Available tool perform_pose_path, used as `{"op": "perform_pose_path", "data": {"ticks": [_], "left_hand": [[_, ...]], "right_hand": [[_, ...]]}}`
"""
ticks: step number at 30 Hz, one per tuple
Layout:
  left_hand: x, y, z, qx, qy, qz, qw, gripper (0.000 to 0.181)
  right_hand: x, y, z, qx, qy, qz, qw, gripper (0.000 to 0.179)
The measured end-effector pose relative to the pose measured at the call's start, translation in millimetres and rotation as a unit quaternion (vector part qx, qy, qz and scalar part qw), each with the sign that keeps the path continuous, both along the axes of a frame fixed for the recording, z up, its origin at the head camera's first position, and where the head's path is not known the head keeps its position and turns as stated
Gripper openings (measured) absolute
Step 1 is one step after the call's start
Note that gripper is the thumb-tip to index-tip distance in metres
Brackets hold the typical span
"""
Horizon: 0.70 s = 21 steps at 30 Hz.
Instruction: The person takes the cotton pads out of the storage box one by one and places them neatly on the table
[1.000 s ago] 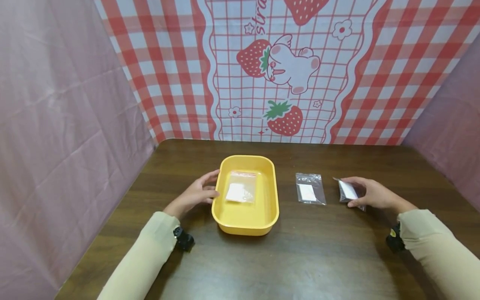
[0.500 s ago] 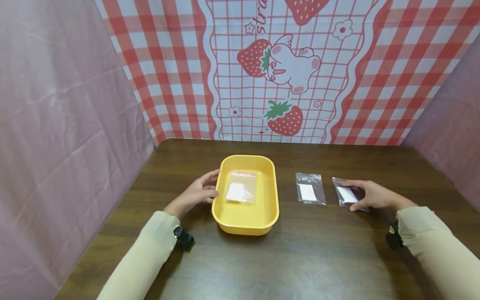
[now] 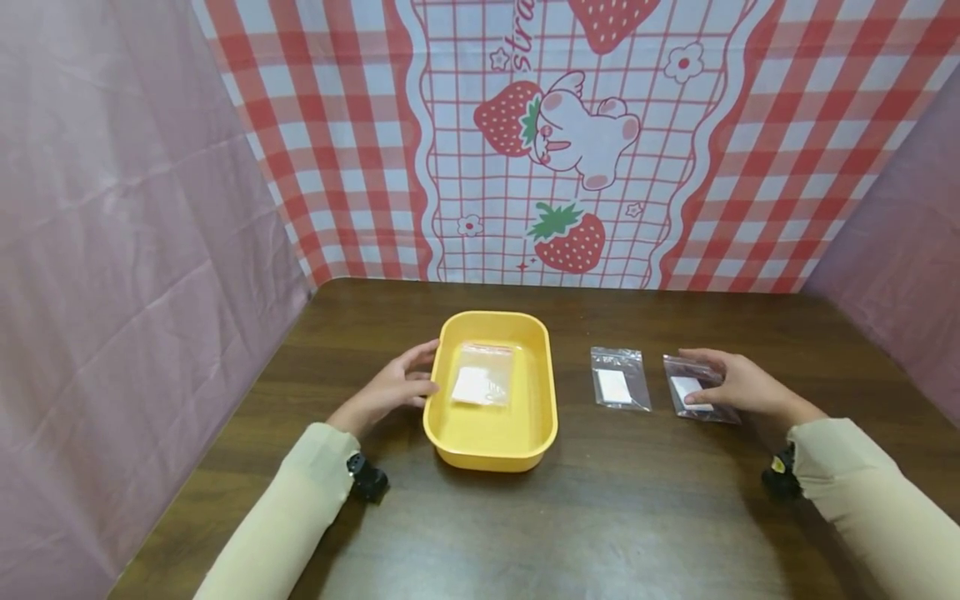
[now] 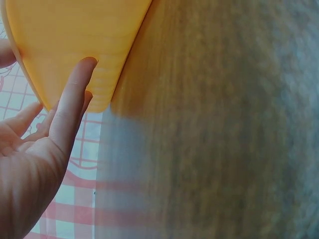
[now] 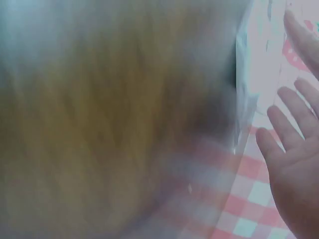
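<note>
In the head view my left hand [image 3: 392,386] rests against the left side of a yellow plastic tray [image 3: 491,446]. The left wrist view shows its fingers extended along the tray's outer wall. Inside the tray lies a clear zip bag [image 3: 497,385] with a white rectangular piece in it. My right hand [image 3: 746,386] is over a second such bag [image 3: 675,371] on the table, thumb across the white piece. Its fingers [image 5: 284,117] look straight and spread in the right wrist view, beside the bag's edge. A third zip bag [image 3: 637,392] lies flat between tray and right hand.
Everything stands on a dark brown wooden table [image 3: 600,508]. Behind it hangs a red-checked strawberry cloth [image 3: 360,167], with a pink curtain [image 3: 127,250] along the left and another at right. A small black device is strapped at each wrist.
The right hand has lowered its bag from a tilted position to flat on the table and loosened its fingers. Left hand and tray have stayed put.
</note>
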<state>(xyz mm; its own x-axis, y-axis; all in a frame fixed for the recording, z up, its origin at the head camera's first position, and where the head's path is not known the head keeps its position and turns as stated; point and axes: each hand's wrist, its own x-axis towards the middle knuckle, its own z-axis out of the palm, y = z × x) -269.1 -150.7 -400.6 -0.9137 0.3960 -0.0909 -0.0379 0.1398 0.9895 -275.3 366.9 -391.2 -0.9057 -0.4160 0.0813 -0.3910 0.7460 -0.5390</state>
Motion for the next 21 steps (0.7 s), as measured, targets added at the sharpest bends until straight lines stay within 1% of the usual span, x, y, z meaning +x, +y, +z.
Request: {"op": "perform_pose_path", "data": {"ticks": [4,7,11,13,18,21], "left_hand": [[-0.4,-0.2,-0.7,-0.003,-0.001,0.0,1.0,0.074],[-0.3,-0.1,-0.6,-0.004,0.001,-0.002,1.0,0.074],[0.3,0.1,0.3,-0.007,0.002,0.0,1.0,0.074],[0.8,0.1,0.6,-0.007,0.004,0.001,1.0,0.074],[0.5,0.3,0.1,-0.007,0.006,0.003,1.0,0.073],[0.3,0.6,-0.6,-0.005,0.005,0.002,1.0,0.073]], "right_hand": [[5.2,-9,-4.2,-0.048,-0.007,-0.016,0.9987,0.075],[8.9,-16,-7.3,-0.075,-0.005,-0.024,0.9968,0.072],[13.5,-26,-8.1,-0.11,0.001,-0.025,0.9936,0.067],[15.4,-31,-7.4,-0.122,0.002,-0.023,0.9922,0.066],[17.6,-45,-6.1,-0.133,0.001,-0.02,0.9909,0.066],[19.2,-55,-5.7,-0.145,-0.006,-0.025,0.989,0.066]]}}
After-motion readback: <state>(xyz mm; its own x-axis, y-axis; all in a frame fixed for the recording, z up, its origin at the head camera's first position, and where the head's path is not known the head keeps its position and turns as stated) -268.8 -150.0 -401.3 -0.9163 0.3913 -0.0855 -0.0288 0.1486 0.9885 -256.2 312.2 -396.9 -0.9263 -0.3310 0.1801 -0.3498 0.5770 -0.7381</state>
